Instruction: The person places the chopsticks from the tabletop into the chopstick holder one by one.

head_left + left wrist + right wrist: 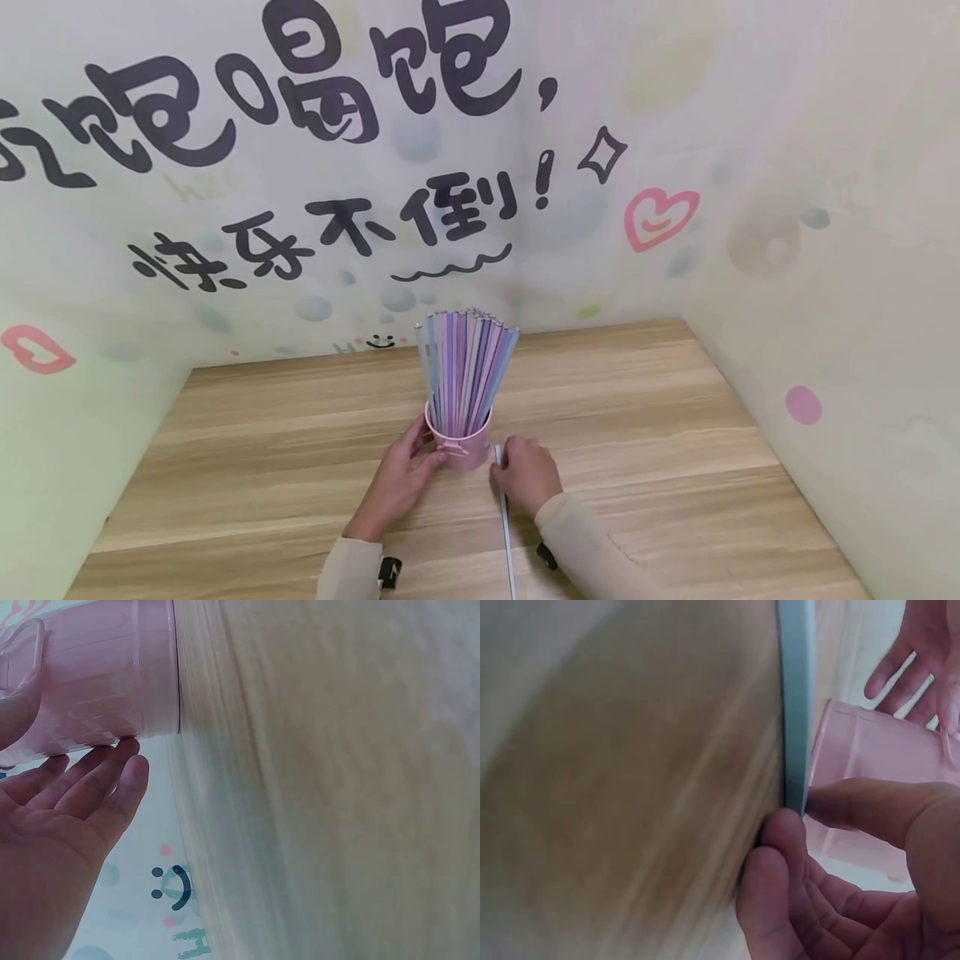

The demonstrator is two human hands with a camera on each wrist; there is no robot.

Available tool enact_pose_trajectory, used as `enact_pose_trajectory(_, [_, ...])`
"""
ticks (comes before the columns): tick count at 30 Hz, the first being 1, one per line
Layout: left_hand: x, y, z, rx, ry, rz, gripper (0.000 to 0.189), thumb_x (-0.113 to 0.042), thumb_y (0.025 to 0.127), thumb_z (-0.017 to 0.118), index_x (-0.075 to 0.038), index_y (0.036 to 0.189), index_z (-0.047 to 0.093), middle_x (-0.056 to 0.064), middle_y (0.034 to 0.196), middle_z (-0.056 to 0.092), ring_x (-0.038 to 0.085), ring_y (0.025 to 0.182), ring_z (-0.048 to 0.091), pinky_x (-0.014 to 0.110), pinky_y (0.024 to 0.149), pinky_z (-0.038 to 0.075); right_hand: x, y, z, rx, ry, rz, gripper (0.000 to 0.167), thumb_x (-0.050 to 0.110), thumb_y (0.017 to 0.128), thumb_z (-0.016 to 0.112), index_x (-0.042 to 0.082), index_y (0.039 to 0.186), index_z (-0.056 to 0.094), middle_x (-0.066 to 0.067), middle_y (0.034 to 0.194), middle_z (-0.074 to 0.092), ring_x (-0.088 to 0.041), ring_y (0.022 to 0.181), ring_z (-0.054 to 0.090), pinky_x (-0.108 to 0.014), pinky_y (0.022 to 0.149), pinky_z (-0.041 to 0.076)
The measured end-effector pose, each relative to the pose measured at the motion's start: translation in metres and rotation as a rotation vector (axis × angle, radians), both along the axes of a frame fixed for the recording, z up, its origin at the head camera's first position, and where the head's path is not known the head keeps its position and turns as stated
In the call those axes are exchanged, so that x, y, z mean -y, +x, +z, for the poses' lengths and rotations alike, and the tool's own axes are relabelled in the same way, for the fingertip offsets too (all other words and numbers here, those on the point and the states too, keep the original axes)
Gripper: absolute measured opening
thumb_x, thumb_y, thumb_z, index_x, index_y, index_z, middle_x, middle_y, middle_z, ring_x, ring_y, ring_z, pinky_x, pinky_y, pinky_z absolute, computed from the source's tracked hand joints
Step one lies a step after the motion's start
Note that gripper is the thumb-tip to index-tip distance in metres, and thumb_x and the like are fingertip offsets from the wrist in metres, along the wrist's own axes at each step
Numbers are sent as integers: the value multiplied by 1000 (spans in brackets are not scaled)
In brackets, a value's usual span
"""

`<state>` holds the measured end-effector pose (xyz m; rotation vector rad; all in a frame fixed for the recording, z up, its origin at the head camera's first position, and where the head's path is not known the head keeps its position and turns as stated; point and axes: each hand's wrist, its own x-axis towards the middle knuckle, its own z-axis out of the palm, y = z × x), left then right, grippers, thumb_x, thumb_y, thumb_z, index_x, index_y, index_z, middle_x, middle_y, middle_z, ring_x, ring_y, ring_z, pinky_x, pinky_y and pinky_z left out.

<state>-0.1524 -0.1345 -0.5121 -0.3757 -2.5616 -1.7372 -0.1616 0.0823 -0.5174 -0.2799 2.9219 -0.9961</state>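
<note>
A small pink bucket (468,454) with a little handle stands on the wooden table, packed with slim pastel pencils (468,367) in blue, pink and purple. My left hand (401,475) holds it from the left, the thumb near the handle. In the left wrist view several fingertips (127,748) touch the bucket's wall. Just right of the bucket my right hand (528,471) pinches the far end of a pale blue, flat-sided pencil (506,533) between thumb and fingers. This pencil points toward me along the table. The right wrist view shows its end (796,750) at the thumb.
The wooden table (637,400) meets a back wall (570,275) with large dark lettering just behind the pencils. Side walls rise at left and right. Dark wrist straps (390,572) show below both sleeves.
</note>
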Motion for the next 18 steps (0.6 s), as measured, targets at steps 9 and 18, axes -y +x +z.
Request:
enact_pose_trajectory(9, [-1,0,-1,-7,3,-5,70,-16,94,69,-4,154,35,17,146,51,33,127,55,42,111,44,-5,4,1,-2,-9,-19,32,5,74,69,14,56,45,3,53,45,-13,47,43,-25,42,40])
enact_pose_trajectory(18, [0,1,0,6,5,-5,71,-16,95,69,-5,155,32,16,147,50,32,128,55,40,111,44,-23,-1,38,-66,-91,-38,18,9,79,69,9,67,55,3,60,51,-11,53,46,-24,46,42])
